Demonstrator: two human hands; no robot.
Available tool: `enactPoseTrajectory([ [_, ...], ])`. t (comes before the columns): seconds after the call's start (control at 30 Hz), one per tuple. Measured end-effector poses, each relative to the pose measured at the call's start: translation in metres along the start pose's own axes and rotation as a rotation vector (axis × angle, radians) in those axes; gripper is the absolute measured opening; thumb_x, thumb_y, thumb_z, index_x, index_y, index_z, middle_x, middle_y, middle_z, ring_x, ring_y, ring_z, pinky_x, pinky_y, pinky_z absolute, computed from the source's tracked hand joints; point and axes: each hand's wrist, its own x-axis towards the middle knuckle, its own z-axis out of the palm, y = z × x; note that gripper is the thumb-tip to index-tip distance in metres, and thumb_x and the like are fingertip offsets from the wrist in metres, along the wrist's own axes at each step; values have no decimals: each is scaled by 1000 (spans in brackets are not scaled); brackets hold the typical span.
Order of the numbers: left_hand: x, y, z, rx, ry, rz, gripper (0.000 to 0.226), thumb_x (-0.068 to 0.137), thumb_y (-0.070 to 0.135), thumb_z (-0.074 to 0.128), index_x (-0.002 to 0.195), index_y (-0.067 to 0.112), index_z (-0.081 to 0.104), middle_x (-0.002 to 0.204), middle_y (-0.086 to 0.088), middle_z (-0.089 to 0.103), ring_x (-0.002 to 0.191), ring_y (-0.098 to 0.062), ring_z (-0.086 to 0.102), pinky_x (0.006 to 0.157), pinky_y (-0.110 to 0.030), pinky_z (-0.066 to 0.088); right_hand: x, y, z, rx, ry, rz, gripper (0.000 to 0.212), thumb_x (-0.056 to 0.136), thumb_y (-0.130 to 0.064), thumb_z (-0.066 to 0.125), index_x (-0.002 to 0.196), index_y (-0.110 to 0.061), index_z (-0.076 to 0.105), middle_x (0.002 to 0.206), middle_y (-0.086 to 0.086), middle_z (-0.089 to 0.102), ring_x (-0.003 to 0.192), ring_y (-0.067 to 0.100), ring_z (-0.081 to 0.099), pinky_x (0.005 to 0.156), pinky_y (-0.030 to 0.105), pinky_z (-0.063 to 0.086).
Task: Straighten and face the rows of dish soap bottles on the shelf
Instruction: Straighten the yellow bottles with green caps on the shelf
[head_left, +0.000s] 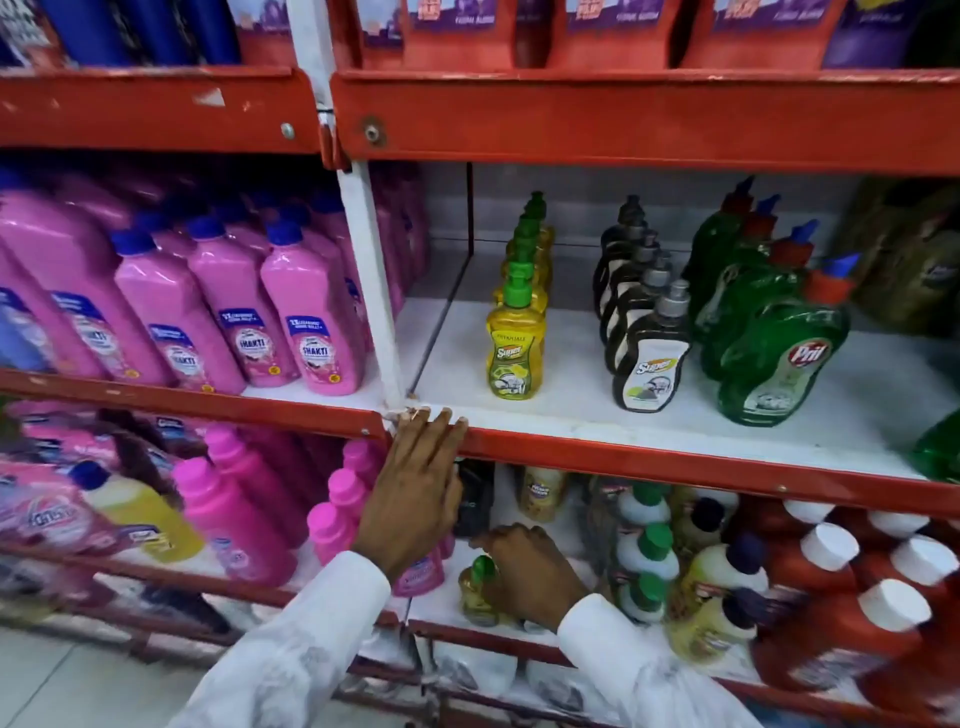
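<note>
On the middle shelf (571, 415) stand three rows of dish soap: yellow bottles with green pumps (515, 345), dark bottles with grey caps (652, 358), and green Pril bottles (779, 353) leaning left. My left hand (415, 493) rests flat against the shelf's red front lip, fingers apart, holding nothing. My right hand (530, 571) reaches into the lower shelf and closes over a small yellow bottle with a green cap (478, 592) standing there.
Pink Shakti bottles (311, 322) fill the bay to the left, behind a white upright post (374, 291). The lower shelf holds pink bottles (234, 519), green-capped bottles (644, 551) and red bottles with white caps (857, 613). Another green bottle (940, 452) sits at the far right.
</note>
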Motion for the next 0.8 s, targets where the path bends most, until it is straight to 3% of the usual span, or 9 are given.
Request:
enactPoseTrajectory([
  [0.23,5,2,-4,-68,-8,-30,58,85,5,48,143,5,50,146,-16,56,140,-37,44,122,-49,21,12,-5,6,98,-26,75,38,81,-24,72,118,-18,71,120,19,66,106,39,66,92,39,55],
  [0.43,4,-4,-2,-166,45,-7,62,83,-6,58,142,9,50,140,-13,60,137,-27,38,125,-34,18,-8,-8,-25,137,43,98,42,69,-27,79,110,-20,72,109,12,72,93,28,68,80,34,59],
  [0.6,5,-12,4,-207,78,-6,64,81,-4,57,142,16,52,137,-10,62,133,-22,38,123,-31,17,-48,-19,-117,312,309,93,55,64,-32,82,117,-30,69,100,-7,76,82,8,70,79,26,61],
  [0.8,4,-8,9,-257,117,-25,65,77,-5,64,138,17,54,133,-11,64,130,-26,41,120,-38,23,-72,-42,-231,406,760,-47,43,63,-18,80,106,-24,72,84,-9,78,66,2,67,71,13,56],
])
